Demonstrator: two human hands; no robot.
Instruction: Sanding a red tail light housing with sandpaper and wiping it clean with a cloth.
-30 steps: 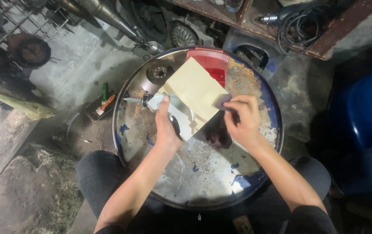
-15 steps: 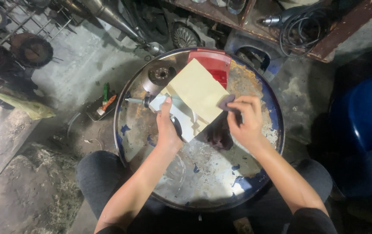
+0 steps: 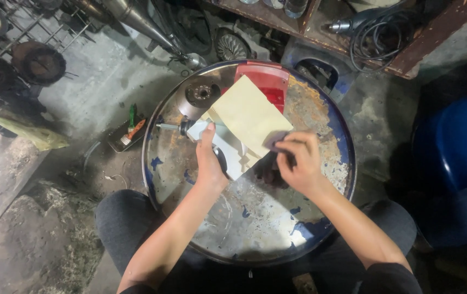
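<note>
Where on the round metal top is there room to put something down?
The near part of the drum top, between the forearms and the rim, is bare. So is the right edge. The far side is crowded: cream panel, red piece, both hands.

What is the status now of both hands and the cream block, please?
Left hand pressing down beside cream block on drum top. Right hand holds small dark pad against block edge. Red box behind, clear of hands.

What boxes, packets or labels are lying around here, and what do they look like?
Cream carton: flat, rectangular, on the drum top, steadied by the left hand; the right hand rubs its edge.
Red box: rectangular, behind the carton at the drum's far rim.
No readable labels, signs or screens.
</note>
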